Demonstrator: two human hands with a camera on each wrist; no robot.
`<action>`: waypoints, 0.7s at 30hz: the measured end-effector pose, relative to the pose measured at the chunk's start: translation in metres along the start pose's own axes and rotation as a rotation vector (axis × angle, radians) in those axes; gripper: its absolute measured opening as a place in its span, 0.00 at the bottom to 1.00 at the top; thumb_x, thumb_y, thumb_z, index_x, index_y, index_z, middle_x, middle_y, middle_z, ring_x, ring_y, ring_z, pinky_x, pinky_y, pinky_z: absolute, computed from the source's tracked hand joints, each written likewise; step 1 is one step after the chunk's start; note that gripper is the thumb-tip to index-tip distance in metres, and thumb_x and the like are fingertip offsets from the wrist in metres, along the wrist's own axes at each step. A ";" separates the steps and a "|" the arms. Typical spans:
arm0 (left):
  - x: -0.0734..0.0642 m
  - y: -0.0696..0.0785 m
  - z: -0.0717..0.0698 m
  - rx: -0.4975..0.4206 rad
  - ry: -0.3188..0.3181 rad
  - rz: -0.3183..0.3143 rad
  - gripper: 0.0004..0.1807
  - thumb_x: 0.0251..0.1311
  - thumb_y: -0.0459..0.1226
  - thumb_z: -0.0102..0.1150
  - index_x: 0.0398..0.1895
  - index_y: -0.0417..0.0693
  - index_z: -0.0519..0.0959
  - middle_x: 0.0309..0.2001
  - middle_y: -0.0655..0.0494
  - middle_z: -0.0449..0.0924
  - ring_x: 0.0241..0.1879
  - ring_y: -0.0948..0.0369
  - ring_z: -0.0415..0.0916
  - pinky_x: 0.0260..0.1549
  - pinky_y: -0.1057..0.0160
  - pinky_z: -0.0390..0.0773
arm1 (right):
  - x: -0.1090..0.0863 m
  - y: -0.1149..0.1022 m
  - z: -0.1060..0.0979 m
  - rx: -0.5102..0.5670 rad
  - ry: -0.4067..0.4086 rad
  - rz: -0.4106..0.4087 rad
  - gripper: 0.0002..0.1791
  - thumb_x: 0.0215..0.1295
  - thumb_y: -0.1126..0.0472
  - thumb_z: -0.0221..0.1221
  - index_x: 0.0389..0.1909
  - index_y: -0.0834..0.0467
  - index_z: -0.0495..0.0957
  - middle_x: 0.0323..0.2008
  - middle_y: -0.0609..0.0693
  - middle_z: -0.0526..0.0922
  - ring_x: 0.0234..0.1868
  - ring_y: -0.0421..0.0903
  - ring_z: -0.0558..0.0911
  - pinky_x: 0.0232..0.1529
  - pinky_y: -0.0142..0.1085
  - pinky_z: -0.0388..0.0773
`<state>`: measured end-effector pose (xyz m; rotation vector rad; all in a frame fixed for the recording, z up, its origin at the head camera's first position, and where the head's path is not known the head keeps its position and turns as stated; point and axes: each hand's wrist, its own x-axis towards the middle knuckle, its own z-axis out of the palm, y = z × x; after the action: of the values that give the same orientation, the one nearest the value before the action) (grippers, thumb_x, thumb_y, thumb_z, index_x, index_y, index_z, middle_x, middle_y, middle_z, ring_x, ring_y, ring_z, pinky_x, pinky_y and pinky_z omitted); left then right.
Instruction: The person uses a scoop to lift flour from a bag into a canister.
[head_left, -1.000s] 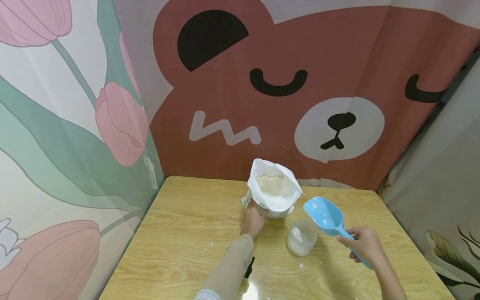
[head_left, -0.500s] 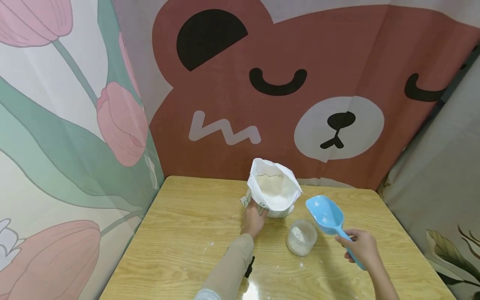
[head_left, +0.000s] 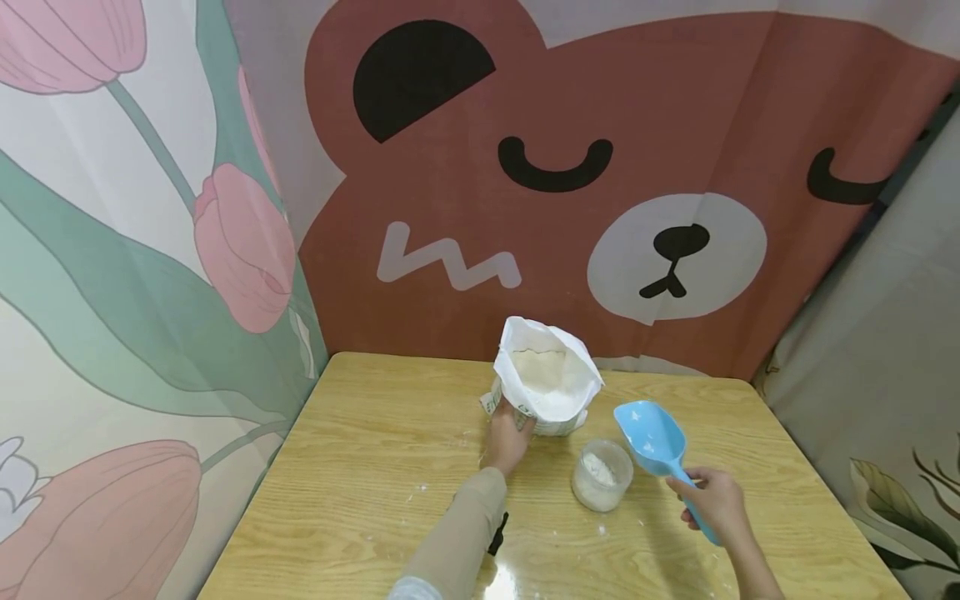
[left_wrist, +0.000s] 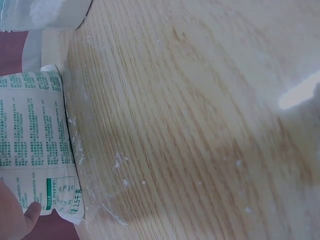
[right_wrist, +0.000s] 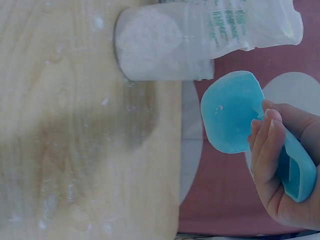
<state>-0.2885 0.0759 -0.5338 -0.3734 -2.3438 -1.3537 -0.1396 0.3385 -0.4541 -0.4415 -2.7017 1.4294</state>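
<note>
My right hand [head_left: 720, 502] grips the handle of a light blue scoop [head_left: 651, 437], held above the table to the right of a clear jar. White specks cling to the bowl of the scoop [right_wrist: 232, 112], which carries no heap. The clear jar [head_left: 602, 476] stands open with white powder inside. Behind it stands an open white flour bag [head_left: 551, 408] with green print, pale powder visible within. My left hand [head_left: 508, 440] holds the bag's lower front left side; some of its fingers are hidden. In the left wrist view, the thumb lies against the printed flour bag [left_wrist: 35, 130].
The wooden table [head_left: 375, 467] has powder specks scattered about. A small black item [head_left: 498, 533] shows beside the left sleeve [head_left: 461, 533]. A curtain with a bear print [head_left: 450, 317] hangs at the table's back edge.
My right hand and the scoop have shifted slightly toward the left and down, and the handle has turned a little more upright. The left hand, bag and jar stay put.
</note>
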 end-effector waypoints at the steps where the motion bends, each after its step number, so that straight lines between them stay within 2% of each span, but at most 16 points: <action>1: 0.000 0.000 0.000 0.003 -0.002 -0.001 0.32 0.53 0.37 0.61 0.62 0.50 0.61 0.54 0.51 0.70 0.53 0.56 0.68 0.49 0.59 0.70 | 0.001 0.003 0.001 -0.002 0.003 -0.003 0.25 0.54 0.61 0.61 0.45 0.78 0.70 0.19 0.52 0.75 0.13 0.45 0.76 0.15 0.36 0.76; 9: 0.000 -0.001 0.000 0.015 -0.003 0.000 0.32 0.52 0.37 0.62 0.62 0.51 0.61 0.55 0.52 0.70 0.53 0.57 0.68 0.50 0.60 0.69 | 0.008 0.016 0.012 0.023 0.013 -0.001 0.21 0.55 0.65 0.58 0.44 0.79 0.69 0.18 0.52 0.75 0.13 0.45 0.76 0.14 0.35 0.76; 16: 0.000 -0.003 0.001 0.002 0.015 0.034 0.31 0.52 0.38 0.61 0.61 0.50 0.62 0.54 0.53 0.70 0.53 0.57 0.68 0.49 0.60 0.70 | 0.012 0.026 0.018 0.031 0.011 0.006 0.20 0.56 0.66 0.57 0.43 0.79 0.68 0.18 0.53 0.75 0.13 0.45 0.76 0.15 0.35 0.76; 21: 0.001 -0.004 0.001 0.008 0.011 0.023 0.32 0.53 0.39 0.61 0.61 0.51 0.61 0.54 0.53 0.70 0.53 0.58 0.68 0.49 0.60 0.70 | 0.014 0.031 0.021 0.037 0.005 0.011 0.20 0.55 0.66 0.57 0.42 0.79 0.69 0.19 0.55 0.76 0.14 0.45 0.76 0.16 0.35 0.76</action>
<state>-0.2912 0.0751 -0.5369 -0.3882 -2.3286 -1.3326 -0.1501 0.3420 -0.4931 -0.4575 -2.6681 1.4766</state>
